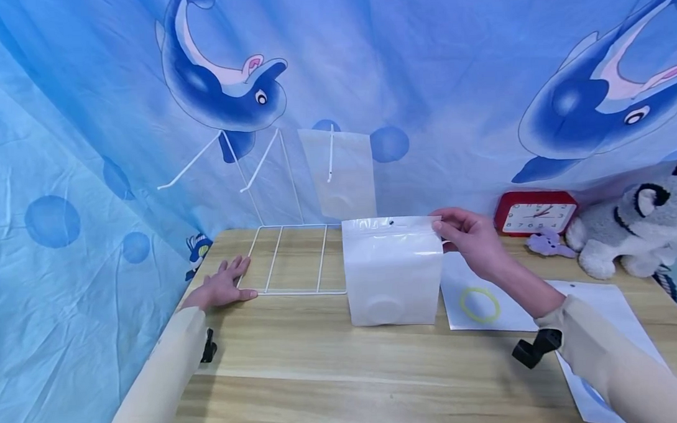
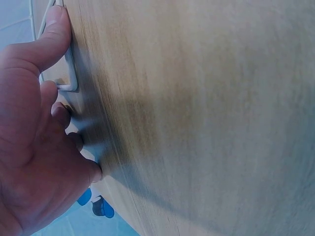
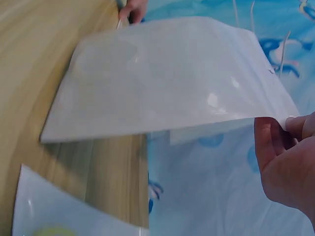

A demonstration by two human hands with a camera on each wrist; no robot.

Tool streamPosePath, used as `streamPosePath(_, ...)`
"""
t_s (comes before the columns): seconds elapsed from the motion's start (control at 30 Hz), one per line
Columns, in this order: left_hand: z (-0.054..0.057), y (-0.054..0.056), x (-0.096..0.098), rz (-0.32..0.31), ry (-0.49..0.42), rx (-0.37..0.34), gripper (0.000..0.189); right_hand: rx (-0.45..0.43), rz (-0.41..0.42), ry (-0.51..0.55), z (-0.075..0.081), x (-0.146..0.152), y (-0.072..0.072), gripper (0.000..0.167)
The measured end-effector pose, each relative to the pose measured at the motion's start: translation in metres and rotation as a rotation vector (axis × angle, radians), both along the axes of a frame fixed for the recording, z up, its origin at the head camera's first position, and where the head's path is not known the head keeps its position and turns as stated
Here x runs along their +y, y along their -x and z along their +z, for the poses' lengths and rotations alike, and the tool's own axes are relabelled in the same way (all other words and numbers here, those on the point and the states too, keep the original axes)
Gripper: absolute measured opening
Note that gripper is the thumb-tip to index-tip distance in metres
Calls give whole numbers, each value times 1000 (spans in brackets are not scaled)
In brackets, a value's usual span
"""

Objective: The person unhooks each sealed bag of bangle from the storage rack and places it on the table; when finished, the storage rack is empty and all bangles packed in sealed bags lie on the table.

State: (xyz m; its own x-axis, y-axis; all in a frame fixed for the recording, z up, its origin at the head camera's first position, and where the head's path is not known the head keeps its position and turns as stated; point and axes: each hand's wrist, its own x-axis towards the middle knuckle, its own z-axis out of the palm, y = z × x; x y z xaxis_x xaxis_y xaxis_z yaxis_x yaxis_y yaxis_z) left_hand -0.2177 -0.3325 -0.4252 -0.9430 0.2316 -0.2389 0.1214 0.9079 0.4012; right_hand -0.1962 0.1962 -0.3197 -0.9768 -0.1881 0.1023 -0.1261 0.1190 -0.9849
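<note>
My right hand [image 1: 474, 241] pinches the top right corner of a white pouch [image 1: 393, 269] between thumb and fingers. The pouch has a small hole near its top edge and a round bulge low on its front; it stands in front of the right end of a white wire rack [image 1: 302, 293]. My left hand [image 1: 223, 284] rests at the rack's left front corner, thumb [image 2: 54, 37] on the wire and fingers spread toward the back. Behind, another white pouch [image 1: 346, 192] hangs on the rack's right prong. The two left prongs hold nothing.
A flat white pouch with a yellow ring [image 1: 480, 305] lies right of the held one, and another flat pouch [image 1: 593, 302] lies under my right forearm. Farther back are a red clock [image 1: 536, 212], a small purple toy [image 1: 549, 243] and a grey-white plush dog [image 1: 635, 220]. A blue curtain [image 1: 441, 96] backs the table.
</note>
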Motion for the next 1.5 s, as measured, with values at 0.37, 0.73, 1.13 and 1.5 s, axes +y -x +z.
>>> streamPosePath(0.37,0,-1,1,8,5,-3,101,145,-61,-47,-22,5,33,30)
streamPosePath(0.73,1,-2,4,5,6,-12,100,228,-32,-117,-42,2,46,18)
streamPosePath(1.13,-2,-2,1,3,6,-9,101,162,16,-215,-72,4,57,11)
streamPosePath(1.5,-1,-3,3,20,-1,-17,100,250,18,-278,-86,4,65,13)
